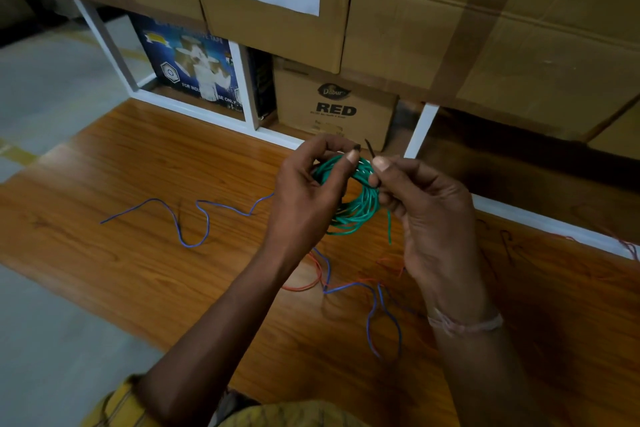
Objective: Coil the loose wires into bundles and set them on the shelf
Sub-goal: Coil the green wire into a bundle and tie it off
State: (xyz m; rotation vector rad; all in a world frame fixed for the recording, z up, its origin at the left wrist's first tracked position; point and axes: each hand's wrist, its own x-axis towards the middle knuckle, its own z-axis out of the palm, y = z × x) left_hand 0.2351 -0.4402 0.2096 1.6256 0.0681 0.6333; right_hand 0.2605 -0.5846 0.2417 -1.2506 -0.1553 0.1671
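I'm looking down at a glossy wood-grain board (138, 270) w/ orange-brown planks, lying on a pale grey concrete floor (52, 87) that shows at left, marked by a faint yellow line (15, 151). Behind the board stands a white-framed rack (242, 80). Its lower bay holds a dark blue printed carton (194, 66) and a brown box (332, 104) reading "RED". Big taped cardboard boxes (485, 28) sit stacked above, some w/ white paper labels. Light is dim, corners dark.

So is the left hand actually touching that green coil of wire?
Touching. The head view shows the left hand with its fingers curled round the green wire coil, strands passing behind thumb and fingers with no gap.
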